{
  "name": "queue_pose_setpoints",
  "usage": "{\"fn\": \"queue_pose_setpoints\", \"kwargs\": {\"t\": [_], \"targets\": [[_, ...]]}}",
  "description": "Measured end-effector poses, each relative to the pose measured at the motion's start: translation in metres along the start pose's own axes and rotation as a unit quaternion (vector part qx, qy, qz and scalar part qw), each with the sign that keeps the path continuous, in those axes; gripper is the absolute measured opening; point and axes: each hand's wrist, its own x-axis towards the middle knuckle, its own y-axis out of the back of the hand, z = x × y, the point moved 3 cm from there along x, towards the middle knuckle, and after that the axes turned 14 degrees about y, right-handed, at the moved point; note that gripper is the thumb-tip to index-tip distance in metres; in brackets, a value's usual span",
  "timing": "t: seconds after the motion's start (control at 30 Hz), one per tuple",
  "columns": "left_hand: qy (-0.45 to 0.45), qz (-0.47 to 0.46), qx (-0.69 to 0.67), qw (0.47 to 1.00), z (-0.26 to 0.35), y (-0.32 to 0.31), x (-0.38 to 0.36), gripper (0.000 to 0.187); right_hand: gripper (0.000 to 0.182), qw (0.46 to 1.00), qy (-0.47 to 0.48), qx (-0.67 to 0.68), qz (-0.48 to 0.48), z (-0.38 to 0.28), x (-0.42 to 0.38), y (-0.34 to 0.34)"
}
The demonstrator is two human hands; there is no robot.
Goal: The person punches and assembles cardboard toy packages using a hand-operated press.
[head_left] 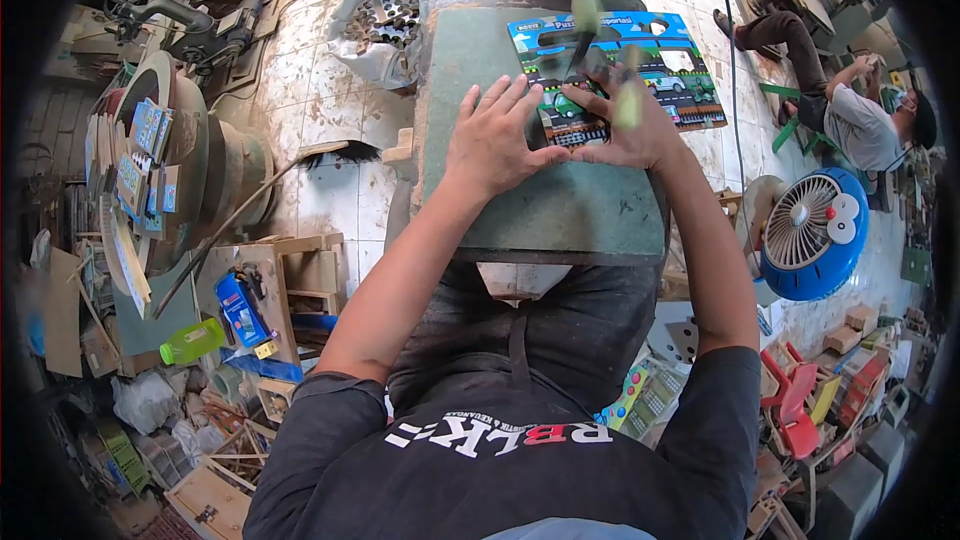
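Observation:
A colourful puzzle board point(705, 112) with printed roads and vehicles lies on the green work surface point(560, 205). My left hand point(500, 135) rests flat near the board's lower left corner, fingers spread and thumb pointing right. On the board's lower part is my right hand point(640, 120), its fingers bent over the board and its thumb close to my left thumb; whether it grips anything is hidden. A thin dark machine part point(583, 40) comes down from above, blurred, in front of the board close to my right fingers.
A blue fan point(822, 230) stands at the right. Beyond it a person point(865, 120) in a grey shirt sits low. A white sack of cut pieces point(385, 25) is left of the table. Stacked printed boards point(145, 170) lie farther left. A green bottle point(193, 340) is lower left.

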Motion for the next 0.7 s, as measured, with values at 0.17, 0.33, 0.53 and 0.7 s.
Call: {"fn": "queue_pose_setpoints", "kwargs": {"t": [0.17,0.33,0.53,0.7], "targets": [[0.007,-0.011,-0.002,1.000,0.000,0.001,0.001,0.097,0.091,0.999,0.019,-0.026,0.027,0.000,-0.001,-0.005],[0.010,-0.022,-0.009,1.000,-0.001,0.002,0.002,0.097,0.090,1.000,0.009,-0.014,0.018,0.001,-0.001,-0.004],[-0.014,-0.049,-0.013,0.999,-0.008,0.002,0.010,0.093,0.090,0.996,0.014,-0.044,0.075,-0.015,-0.001,-0.005],[-0.052,-0.081,-0.005,0.995,-0.015,0.006,0.019,0.093,0.088,0.997,-0.071,-0.018,0.000,-0.027,-0.001,0.004]]}}
